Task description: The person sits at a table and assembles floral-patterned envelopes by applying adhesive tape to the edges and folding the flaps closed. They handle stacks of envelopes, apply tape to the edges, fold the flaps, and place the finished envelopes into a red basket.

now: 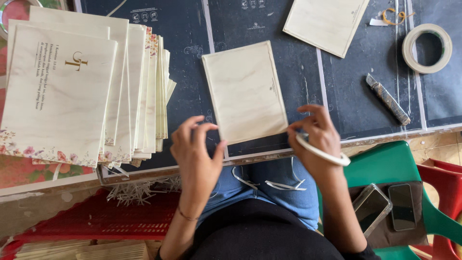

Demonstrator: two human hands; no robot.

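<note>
A cream card (244,90) lies face down on the dark cutting mat (187,43), tilted a little. My right hand (315,136) pinches its lower right corner, and a thin roll of white tape (321,153) hangs around the fingers of that hand. My left hand (196,153) hovers just left of the card's lower left corner, fingers curled and apart, holding nothing.
A fanned stack of cream printed cards (72,86) lies at left. Another card (326,23), a tape roll (427,48) and a wrapped utility knife (388,99) lie at the back right. Two phones (385,208) rest on a green chair. Paper strips (139,188) lie below the table edge.
</note>
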